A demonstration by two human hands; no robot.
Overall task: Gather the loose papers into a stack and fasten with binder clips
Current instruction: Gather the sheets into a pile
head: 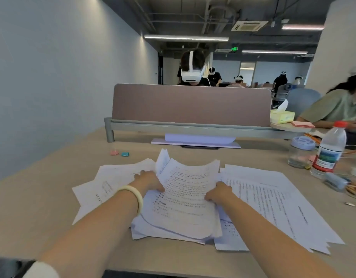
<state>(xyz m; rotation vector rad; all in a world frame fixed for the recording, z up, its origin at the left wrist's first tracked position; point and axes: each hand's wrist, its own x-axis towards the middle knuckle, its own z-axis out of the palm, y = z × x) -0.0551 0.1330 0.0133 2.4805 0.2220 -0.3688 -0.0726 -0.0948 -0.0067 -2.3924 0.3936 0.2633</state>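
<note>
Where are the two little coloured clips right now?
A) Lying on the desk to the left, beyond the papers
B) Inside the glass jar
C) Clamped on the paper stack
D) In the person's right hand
A: the pink clip and the teal clip lie side by side on the bare desk, apart from the papers and both hands.

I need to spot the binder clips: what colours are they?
One pink, one teal, per the head view.

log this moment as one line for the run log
phase: gathering | left hand: on left edge of held papers | right hand: on right edge | loose sheets: still spread | binder clips: untouched
</note>
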